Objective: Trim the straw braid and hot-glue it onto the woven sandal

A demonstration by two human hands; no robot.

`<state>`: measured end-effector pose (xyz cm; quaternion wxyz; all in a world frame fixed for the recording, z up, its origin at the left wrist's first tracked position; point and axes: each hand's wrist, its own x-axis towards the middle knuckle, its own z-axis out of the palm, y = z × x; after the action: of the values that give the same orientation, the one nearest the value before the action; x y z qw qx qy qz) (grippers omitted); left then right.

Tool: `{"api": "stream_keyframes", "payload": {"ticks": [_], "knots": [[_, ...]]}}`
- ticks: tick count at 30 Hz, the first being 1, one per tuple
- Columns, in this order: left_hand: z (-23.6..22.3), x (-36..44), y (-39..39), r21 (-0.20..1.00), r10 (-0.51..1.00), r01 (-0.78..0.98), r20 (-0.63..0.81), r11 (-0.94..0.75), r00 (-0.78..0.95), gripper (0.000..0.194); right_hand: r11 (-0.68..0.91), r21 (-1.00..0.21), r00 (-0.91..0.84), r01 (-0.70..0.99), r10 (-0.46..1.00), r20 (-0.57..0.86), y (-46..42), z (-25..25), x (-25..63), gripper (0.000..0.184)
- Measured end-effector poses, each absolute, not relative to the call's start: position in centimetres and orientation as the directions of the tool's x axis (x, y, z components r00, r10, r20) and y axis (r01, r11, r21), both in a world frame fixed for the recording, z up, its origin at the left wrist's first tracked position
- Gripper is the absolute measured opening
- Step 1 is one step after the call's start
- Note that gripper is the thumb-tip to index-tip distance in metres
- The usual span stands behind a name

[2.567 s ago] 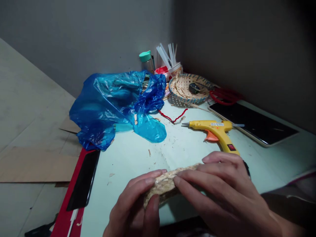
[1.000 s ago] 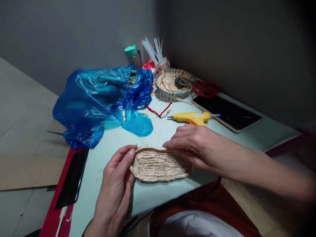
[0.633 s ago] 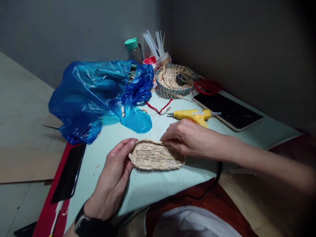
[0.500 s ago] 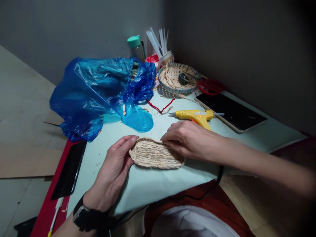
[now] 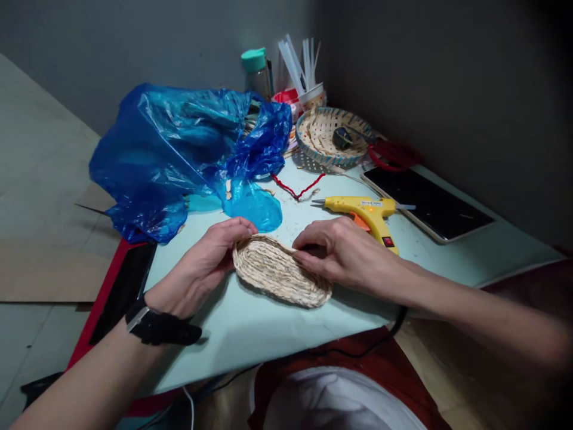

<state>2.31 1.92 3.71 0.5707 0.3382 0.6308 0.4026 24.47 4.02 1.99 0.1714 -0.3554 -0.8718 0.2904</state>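
Observation:
An oval coil of braided straw [image 5: 277, 272], pale tan and tightly wound, is held just above the near part of the table. At its left end my left hand [image 5: 210, 257] grips the edge between thumb and fingers; a black watch is on that wrist. My right hand [image 5: 335, 251] pinches the coil's far rim toward the right, fingers closed and covering part of that edge. Beyond the right hand lies a yellow glue gun [image 5: 362, 206] with an orange trigger and a small lit light, its nozzle pointing left.
A crumpled blue plastic bag [image 5: 174, 143] covers the back left. Behind are a woven basket [image 5: 308, 152], red-handled scissors [image 5: 391, 158], a cup of glue sticks [image 5: 313, 95] and a green-lidded bottle [image 5: 257, 74]. A tablet [image 5: 439, 203] lies right, a bent red strip [image 5: 298, 196] mid-table.
The straw coil has tilted, its left end now higher and its right end lower. My left hand has moved up with it. The view has shifted slightly.

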Motion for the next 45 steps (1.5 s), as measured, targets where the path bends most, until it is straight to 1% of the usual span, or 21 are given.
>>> {"api": "stream_keyframes", "payload": {"ticks": [3,5,10,13,17,21,27,30,34,37,39,42,45], "knots": [[3.8,2.0,2.4,0.893,0.891,-0.007,-0.45,0.451,-0.061,0.013,0.526,-0.683,-0.668,0.507,0.74,0.074,4.6,2.3,24.4,0.017],[4.0,1.9,2.5,0.892,0.892,0.011,-0.452,0.452,-0.013,0.017,0.503,-0.709,-0.671,0.494,0.74,0.058,5.1,2.6,24.3,0.016],[5.0,1.6,2.7,0.867,0.86,0.097,-0.497,0.489,0.113,0.024,0.492,-0.727,-0.694,0.479,0.719,0.029,5.7,3.4,23.9,0.014],[5.2,1.5,2.7,0.845,0.828,0.159,-0.532,0.51,0.178,0.027,0.523,-0.718,-0.714,0.46,0.698,0.052,5.6,3.6,23.9,0.015],[5.0,1.6,2.8,0.834,0.799,0.221,-0.549,0.505,0.245,0.025,0.586,-0.691,-0.746,0.423,0.659,0.102,5.2,3.5,23.8,0.015],[4.8,1.8,3.0,0.84,0.794,0.263,-0.538,0.475,0.283,0.022,0.646,-0.644,-0.771,0.409,0.623,0.135,5.1,3.5,23.5,0.016],[4.6,2.0,3.0,0.822,0.758,0.308,-0.564,0.479,0.327,0.028,0.696,-0.6,-0.802,0.394,0.58,0.145,5.8,3.6,23.8,0.014],[4.2,2.2,2.9,0.827,0.768,0.273,-0.559,0.491,0.313,0.033,0.726,-0.583,-0.832,0.364,0.535,0.145,6.1,3.6,23.6,0.014],[3.8,2.3,2.6,0.848,0.82,0.206,-0.527,0.489,0.222,0.04,0.745,-0.572,-0.848,0.343,0.507,0.152,6.7,3.4,23.0,0.015],[3.8,2.2,2.1,0.856,0.844,0.163,-0.513,0.491,0.154,0.042,0.728,-0.608,-0.846,0.317,0.506,0.166,7.7,3.6,22.9,0.014],[4.0,2.1,1.7,0.856,0.849,0.13,-0.514,0.5,0.124,0.041,0.71,-0.643,-0.829,0.287,0.521,0.204,8.3,4.2,23.3,0.017],[4.3,1.8,0.9,0.862,0.857,0.056,-0.508,0.505,0.085,0.038,0.678,-0.685,-0.711,0.269,0.619,0.334,8.4,5.6,24.8,0.026],[4.6,1.6,0.2,0.868,0.868,-0.032,-0.495,0.496,0.036,0.034,0.626,-0.728,-0.503,0.282,0.742,0.443,7.1,6.3,26.6,0.025]]}}
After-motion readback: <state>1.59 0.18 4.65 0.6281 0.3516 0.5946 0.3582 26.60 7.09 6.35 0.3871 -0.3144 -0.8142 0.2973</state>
